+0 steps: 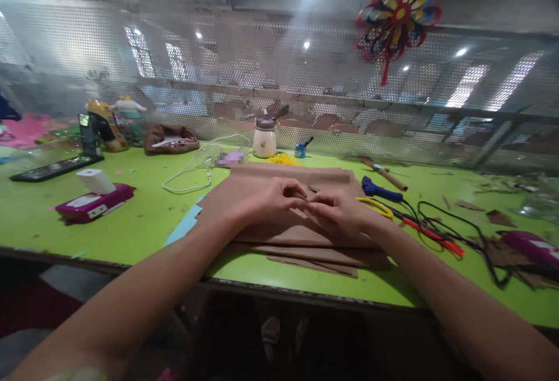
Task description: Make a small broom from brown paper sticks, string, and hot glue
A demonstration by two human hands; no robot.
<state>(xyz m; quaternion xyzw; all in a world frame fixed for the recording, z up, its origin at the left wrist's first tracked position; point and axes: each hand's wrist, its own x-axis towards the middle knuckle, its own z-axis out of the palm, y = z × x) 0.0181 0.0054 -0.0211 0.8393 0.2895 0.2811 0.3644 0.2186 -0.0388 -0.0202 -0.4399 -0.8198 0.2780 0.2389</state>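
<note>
Brown sheets (pixel 283 230), probably paper, lie in an uneven stack.

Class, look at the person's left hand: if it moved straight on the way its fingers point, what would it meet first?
Most likely the right hand: the left hand points towards its fingertips, over the brown sheets. Depth is unclear, so they may already be touching.

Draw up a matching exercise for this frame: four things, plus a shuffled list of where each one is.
1. Brown sheets
2. White adapter
3. Blue tool
4. Flower-shaped ornament

A. High up, toward the picture's upper right
B. On a purple block at the left
C. Beneath the left hand and right hand
D. Beside the brown sheets, on the right

Pairs: 1-C, 2-B, 3-D, 4-A
</note>
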